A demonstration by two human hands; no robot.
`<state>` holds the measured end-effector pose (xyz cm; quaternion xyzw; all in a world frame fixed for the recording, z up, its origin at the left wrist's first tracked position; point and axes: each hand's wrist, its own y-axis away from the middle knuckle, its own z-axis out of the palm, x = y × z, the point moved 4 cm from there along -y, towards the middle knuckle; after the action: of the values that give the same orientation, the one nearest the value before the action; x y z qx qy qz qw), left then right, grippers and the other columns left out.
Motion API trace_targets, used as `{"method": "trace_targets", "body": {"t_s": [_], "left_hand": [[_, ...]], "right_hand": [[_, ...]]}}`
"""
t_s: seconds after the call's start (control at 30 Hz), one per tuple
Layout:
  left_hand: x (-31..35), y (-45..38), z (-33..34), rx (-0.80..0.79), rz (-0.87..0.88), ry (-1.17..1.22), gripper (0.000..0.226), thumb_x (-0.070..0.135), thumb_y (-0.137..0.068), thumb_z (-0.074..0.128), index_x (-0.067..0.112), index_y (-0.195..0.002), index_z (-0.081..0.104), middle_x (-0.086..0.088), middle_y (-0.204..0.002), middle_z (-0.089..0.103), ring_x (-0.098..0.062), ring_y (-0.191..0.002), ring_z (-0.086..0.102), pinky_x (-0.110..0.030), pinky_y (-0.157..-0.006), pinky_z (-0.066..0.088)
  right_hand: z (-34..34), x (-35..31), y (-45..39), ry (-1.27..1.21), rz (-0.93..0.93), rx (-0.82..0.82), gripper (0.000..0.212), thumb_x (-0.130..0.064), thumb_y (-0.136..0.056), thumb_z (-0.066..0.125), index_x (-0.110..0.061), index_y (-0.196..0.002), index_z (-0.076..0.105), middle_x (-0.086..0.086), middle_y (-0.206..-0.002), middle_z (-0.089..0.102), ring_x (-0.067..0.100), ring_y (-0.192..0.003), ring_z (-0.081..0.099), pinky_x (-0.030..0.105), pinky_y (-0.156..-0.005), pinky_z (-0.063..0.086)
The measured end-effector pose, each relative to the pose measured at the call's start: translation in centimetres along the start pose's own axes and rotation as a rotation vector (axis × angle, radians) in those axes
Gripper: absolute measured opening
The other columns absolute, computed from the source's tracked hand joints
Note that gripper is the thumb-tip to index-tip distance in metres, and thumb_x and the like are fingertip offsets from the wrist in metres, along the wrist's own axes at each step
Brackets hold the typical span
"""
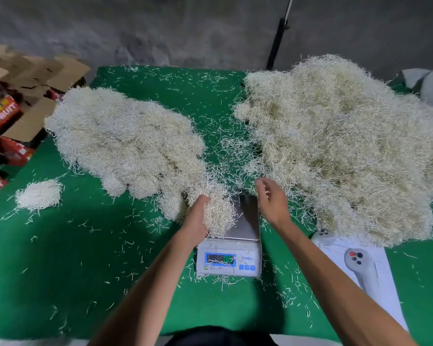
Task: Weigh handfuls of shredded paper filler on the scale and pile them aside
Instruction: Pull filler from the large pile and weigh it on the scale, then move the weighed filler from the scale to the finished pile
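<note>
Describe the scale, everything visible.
The scale is a small white plastic box with a bare metal platter, standing flat on the green table between the two big piles. Its front has a lit blue display, digits unclear, and blue buttons. A paper clump held by the left hand covers the platter's left side; stray shreds lie on it.

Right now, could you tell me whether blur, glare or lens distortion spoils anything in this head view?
Head view: the scale display digits are smeared and partly covered by paper strands, so unreadable; the right hand is slightly motion-blurred; wide-angle bending curves the green table edges; the far wall is dim and soft; light on the piles is even, without glare.
</note>
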<state>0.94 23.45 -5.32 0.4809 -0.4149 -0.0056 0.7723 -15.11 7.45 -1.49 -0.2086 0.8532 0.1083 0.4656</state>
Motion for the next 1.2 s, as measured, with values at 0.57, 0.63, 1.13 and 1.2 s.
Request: {"method": "trace_targets", "body": {"t_s": [0.57,0.63,1.13,1.2], "left_hand": [[-1.9,0.8,-2.7,0.163,0.318,-0.52,0.08,0.075,-0.072,0.073,0.009,-0.114,0.061,-0.006,-0.102,0.067,-0.017,-0.089,0.067,-0.045,-0.097,0.053],[-2.5,0.9,-4.0,0.133,0.397,-0.435,0.075,0.085,-0.071,0.063,0.011,-0.088,0.062,0.003,-0.067,0.059,-0.009,-0.048,0.05,-0.034,-0.061,0.052],[-9.8,-0.9,-7.9,0.081,0.209,0.071,0.087,0.069,-0.101,0.014,0.001,-0.143,0.049,-0.013,-0.144,0.056,-0.017,-0.123,0.059,-0.032,-0.112,0.038],[-10.0,-0.9,-7.9,0.08,0.217,0.065,0.087,0.069,-0.101,0.014,0.001,-0.143,0.049,-0.012,-0.143,0.057,-0.015,-0.121,0.06,-0.031,-0.111,0.039]], "right_hand": [[2.9,3.9,4.3,0.043,0.103,-0.145,0.06,-0.054,-0.095,0.065,-0.03,-0.146,0.044,-0.003,-0.155,0.042,0.016,-0.126,0.051,0.046,-0.104,0.045],[2.1,6.1,5.9,-0.02,0.166,-0.005,0.062,-0.071,-0.097,0.049,-0.028,-0.141,0.051,-0.002,-0.15,0.049,0.011,-0.126,0.05,0.046,-0.109,0.042],[4.8,11.6,11.9,-0.083,0.32,-0.04,0.051,-0.039,-0.112,0.027,-0.012,-0.151,0.048,0.007,-0.142,0.057,0.031,-0.142,0.047,0.05,-0.12,0.036],[4.7,12.0,11.7,-0.063,0.302,-0.038,0.049,-0.035,-0.113,0.029,-0.011,-0.151,0.048,0.008,-0.152,0.051,0.025,-0.146,0.041,0.045,-0.123,0.031]]}}
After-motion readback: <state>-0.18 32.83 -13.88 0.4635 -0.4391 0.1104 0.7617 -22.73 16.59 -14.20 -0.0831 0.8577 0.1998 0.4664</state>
